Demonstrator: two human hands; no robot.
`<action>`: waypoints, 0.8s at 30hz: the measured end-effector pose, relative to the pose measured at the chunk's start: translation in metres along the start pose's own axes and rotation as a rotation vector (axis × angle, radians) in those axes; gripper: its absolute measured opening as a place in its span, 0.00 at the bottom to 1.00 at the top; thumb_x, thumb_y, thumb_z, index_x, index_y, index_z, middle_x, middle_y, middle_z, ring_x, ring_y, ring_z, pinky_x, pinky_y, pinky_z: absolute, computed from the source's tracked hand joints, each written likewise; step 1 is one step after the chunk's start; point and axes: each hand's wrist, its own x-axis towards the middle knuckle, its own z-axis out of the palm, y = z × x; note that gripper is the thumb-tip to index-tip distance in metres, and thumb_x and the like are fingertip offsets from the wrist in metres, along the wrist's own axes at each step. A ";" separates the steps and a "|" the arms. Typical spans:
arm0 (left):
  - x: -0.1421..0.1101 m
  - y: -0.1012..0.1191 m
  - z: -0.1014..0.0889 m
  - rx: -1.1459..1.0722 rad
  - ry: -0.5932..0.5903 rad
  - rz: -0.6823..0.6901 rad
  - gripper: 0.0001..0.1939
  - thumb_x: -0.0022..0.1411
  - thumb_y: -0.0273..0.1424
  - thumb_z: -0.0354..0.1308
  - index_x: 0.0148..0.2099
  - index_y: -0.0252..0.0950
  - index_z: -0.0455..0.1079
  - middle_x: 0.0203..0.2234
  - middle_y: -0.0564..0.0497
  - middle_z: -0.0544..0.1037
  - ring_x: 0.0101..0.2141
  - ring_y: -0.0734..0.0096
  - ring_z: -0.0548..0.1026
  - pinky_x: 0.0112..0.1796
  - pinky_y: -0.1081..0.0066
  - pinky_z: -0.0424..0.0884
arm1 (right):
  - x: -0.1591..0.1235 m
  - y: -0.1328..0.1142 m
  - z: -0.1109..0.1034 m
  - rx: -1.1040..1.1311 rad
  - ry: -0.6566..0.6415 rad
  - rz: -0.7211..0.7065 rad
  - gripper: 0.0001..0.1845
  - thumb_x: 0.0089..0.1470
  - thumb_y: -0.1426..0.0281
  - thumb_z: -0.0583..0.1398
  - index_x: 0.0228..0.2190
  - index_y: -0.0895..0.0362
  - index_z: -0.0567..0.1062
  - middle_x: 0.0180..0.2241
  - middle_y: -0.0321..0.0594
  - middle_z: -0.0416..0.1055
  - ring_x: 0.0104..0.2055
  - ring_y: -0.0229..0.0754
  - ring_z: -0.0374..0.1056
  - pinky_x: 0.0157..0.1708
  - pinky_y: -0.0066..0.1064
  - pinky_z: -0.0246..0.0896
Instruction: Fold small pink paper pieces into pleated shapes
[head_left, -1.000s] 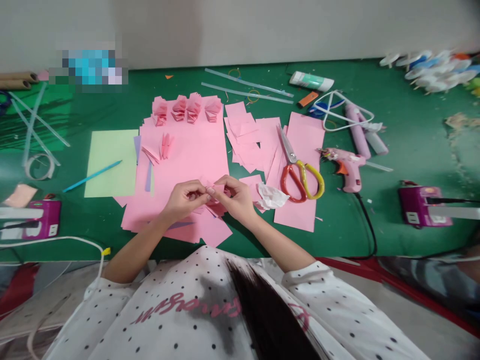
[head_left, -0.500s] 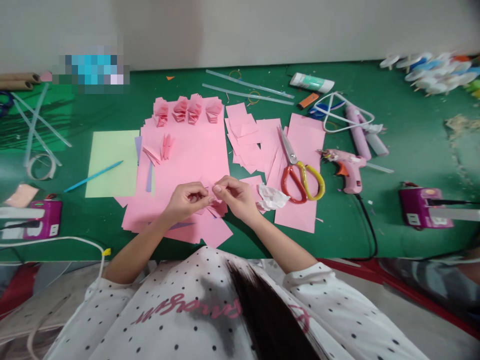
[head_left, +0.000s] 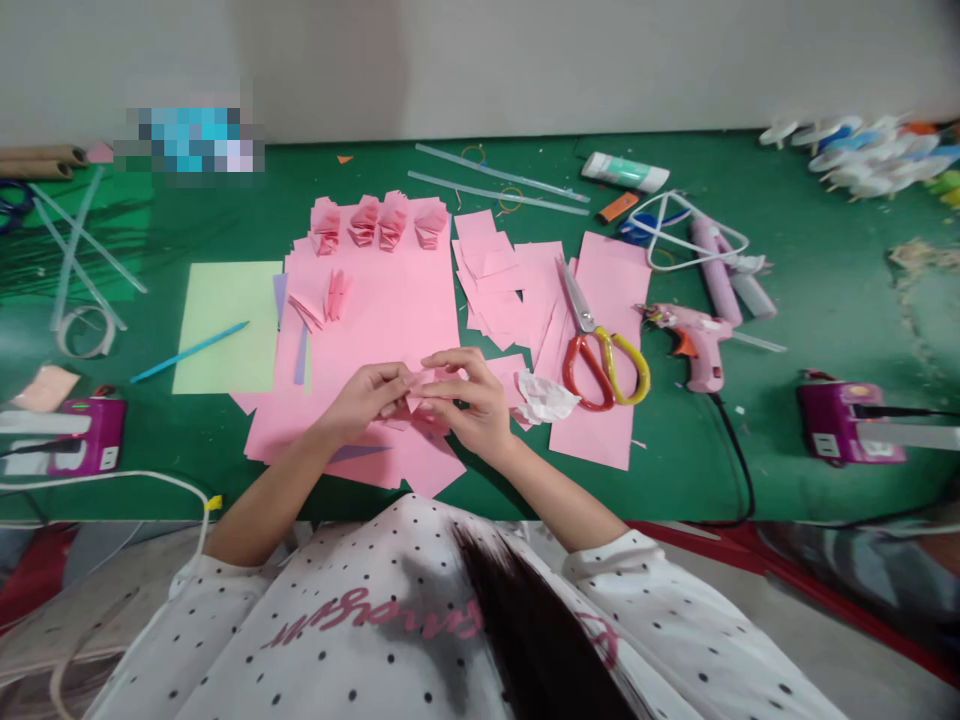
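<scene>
A small piece of pink paper (head_left: 420, 383) is held between my two hands, above the front right part of the pink sheets (head_left: 390, 300). My left hand (head_left: 373, 392) pinches its left side. The fingers of my right hand (head_left: 471, 400) close on its right side, with thumb and fingertips along the edge. More pink paper pieces lie beneath my hands, partly hidden. Pleated pink paper pieces (head_left: 390, 222) stand in a row along the back of the sheets, and folded pink pieces (head_left: 336, 296) lie further left.
Right of my hands are a crumpled white tissue (head_left: 546, 398), scissors (head_left: 587, 330) with red and yellow handles, cut pink papers (head_left: 487, 275) and a pink glue gun (head_left: 697, 340). A blue pencil-like stick (head_left: 187, 352) lies on pale green paper (head_left: 225, 300). Purple power sockets (head_left: 851, 420) sit at the right.
My right fingers have stretched from a tight pinch to lie along the paper. The pink piece now shows more between my hands. The view has shifted very slightly.
</scene>
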 end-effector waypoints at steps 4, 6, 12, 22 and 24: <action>0.001 0.003 -0.004 -0.020 0.116 0.025 0.22 0.59 0.47 0.67 0.29 0.35 0.67 0.17 0.60 0.60 0.17 0.84 0.55 0.21 0.78 0.59 | -0.005 0.001 0.003 -0.124 0.031 -0.004 0.12 0.61 0.71 0.62 0.41 0.44 0.82 0.57 0.41 0.64 0.60 0.51 0.63 0.50 0.45 0.68; 0.003 0.003 -0.004 -0.006 0.178 0.063 0.22 0.59 0.48 0.68 0.29 0.35 0.67 0.16 0.60 0.60 0.17 0.84 0.55 0.20 0.79 0.56 | -0.006 0.001 0.005 -0.164 0.029 0.043 0.12 0.59 0.73 0.62 0.41 0.44 0.82 0.61 0.40 0.59 0.62 0.52 0.60 0.50 0.46 0.68; 0.004 -0.001 -0.001 0.105 0.237 0.128 0.21 0.59 0.48 0.67 0.30 0.35 0.68 0.17 0.59 0.62 0.18 0.82 0.58 0.20 0.78 0.54 | -0.004 0.002 0.006 -0.129 0.037 0.151 0.07 0.55 0.71 0.66 0.37 0.48 0.79 0.59 0.41 0.59 0.58 0.51 0.62 0.52 0.49 0.67; -0.002 0.005 0.007 0.212 0.240 0.251 0.20 0.60 0.45 0.67 0.28 0.35 0.68 0.20 0.57 0.64 0.20 0.80 0.62 0.23 0.75 0.58 | 0.003 -0.004 0.002 0.158 0.051 0.411 0.08 0.58 0.60 0.66 0.32 0.51 0.79 0.48 0.43 0.72 0.51 0.47 0.70 0.50 0.44 0.69; -0.003 0.007 0.010 0.257 0.252 0.293 0.19 0.61 0.44 0.66 0.28 0.34 0.68 0.22 0.56 0.66 0.21 0.80 0.64 0.24 0.75 0.59 | 0.003 -0.003 0.003 0.281 0.047 0.512 0.11 0.57 0.58 0.66 0.32 0.52 0.78 0.39 0.41 0.75 0.41 0.43 0.73 0.43 0.39 0.71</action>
